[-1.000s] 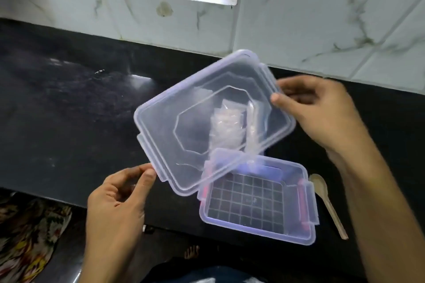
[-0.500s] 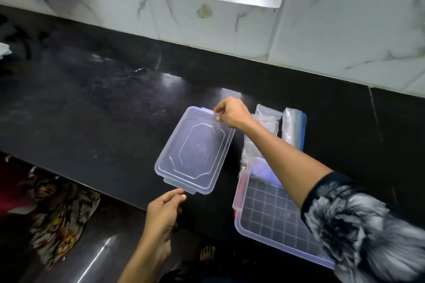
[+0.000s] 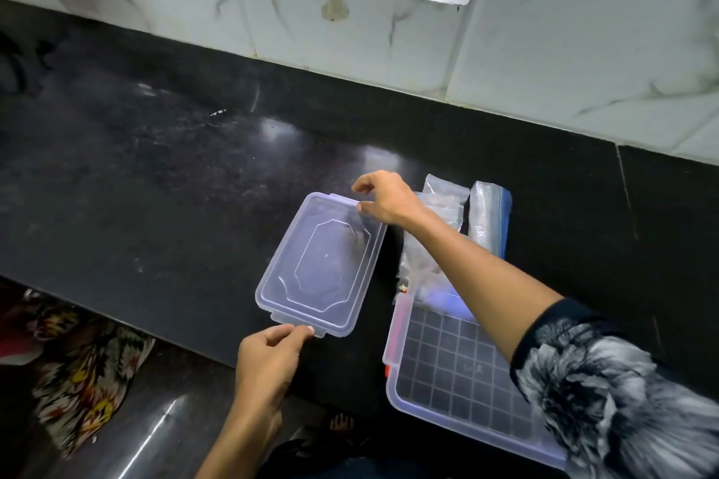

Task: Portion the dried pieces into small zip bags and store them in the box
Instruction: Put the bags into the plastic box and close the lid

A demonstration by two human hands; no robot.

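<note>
lying flat on the counter (image 3: 163, 175), the lid (image 3: 319, 264); left grip (image 3: 268, 358) and right grip (image 3: 383, 198) both pinch it.

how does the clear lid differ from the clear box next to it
The clear plastic lid is flat, with a raised octagonal panel; the clear plastic box is a walled tub with a grid base and red clips. Both hands touch the lid; none touches the box. Both rest on the black counter.
</note>
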